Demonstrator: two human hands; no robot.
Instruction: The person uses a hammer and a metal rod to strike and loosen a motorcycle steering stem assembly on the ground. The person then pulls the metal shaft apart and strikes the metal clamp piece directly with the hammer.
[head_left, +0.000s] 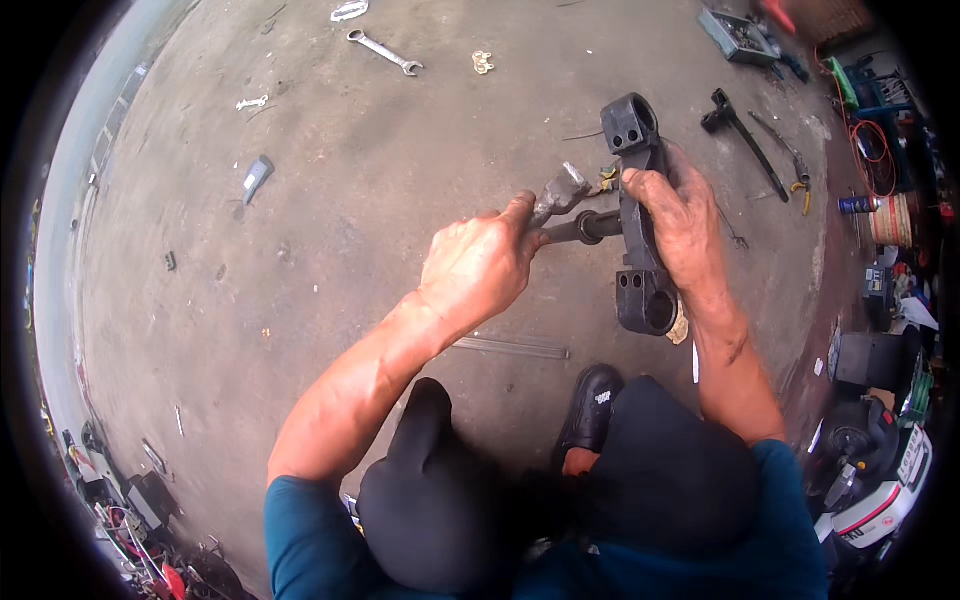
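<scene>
My right hand [690,215] is wrapped around the middle of a black motorcycle fork yoke [640,240], thumb on its near face. The yoke has a round clamp hole at each end, and its steering stem [592,228] sticks out sideways to the left. My left hand [480,255] is closed around a hammer [563,192] with a worn, blocky grey metal head. The stem's far end runs up to the same left hand, and whether those fingers also grip it is hidden. Both hands are above the concrete floor, in front of my knees.
On the floor lie a combination wrench [385,52], a long black bar tool [750,145], a flat metal strip [510,347] and a grey plastic piece [257,180]. A grey bin [738,38] stands far right. Clutter and a spray can [857,205] line the right side.
</scene>
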